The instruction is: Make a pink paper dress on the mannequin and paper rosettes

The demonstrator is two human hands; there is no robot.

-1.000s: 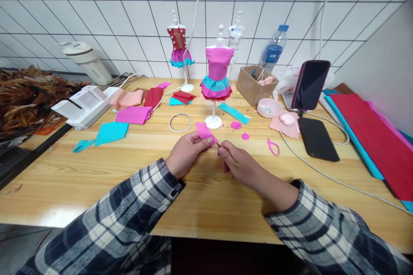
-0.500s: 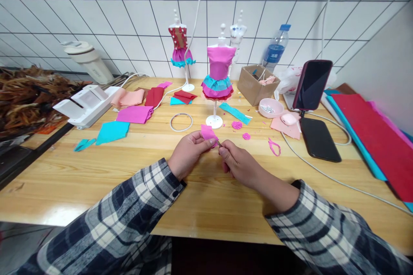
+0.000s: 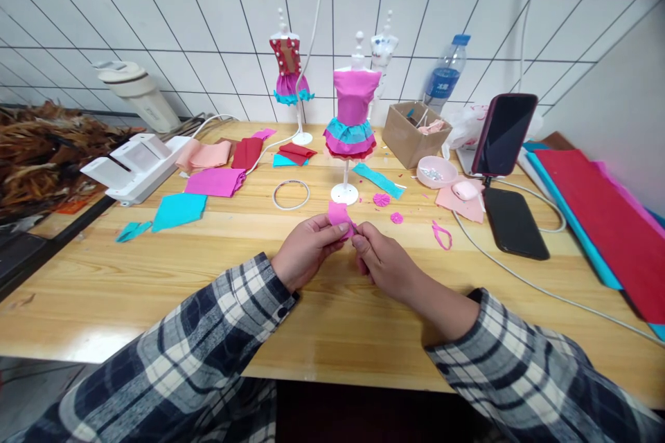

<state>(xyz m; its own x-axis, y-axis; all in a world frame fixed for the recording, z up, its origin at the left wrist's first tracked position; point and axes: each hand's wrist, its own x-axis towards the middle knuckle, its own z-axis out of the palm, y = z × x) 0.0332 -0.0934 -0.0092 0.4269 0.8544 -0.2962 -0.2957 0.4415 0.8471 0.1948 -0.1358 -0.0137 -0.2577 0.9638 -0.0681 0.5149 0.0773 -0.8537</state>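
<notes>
My left hand [image 3: 307, 249] pinches a small piece of pink crepe paper [image 3: 339, 213] between thumb and fingers, above the wooden table. Close on its right, my right hand [image 3: 383, 257] is closed round a thin tool [image 3: 355, 227]; only a short dark tip shows at the paper's edge, and the rest is hidden in the fist. Just beyond the hands stands a white mini dress form [image 3: 345, 194] wearing a pink top and a tiered blue, pink and red skirt. Two pink pleated rosettes [image 3: 381, 200] and a pink paper loop [image 3: 442, 235] lie to the right.
Behind are two more dress forms [image 3: 287, 59], a cardboard box [image 3: 410, 142] and a water bottle [image 3: 445, 76]. A metal ring [image 3: 291, 206] and coloured paper pieces [image 3: 214, 181] lie left. Phones [image 3: 516, 223], cables and a pink dish [image 3: 437, 182] occupy the right.
The pink paper has shifted slightly right, toward my right hand. Less of the thin tool shows now between the hands. The view has tilted a little.
</notes>
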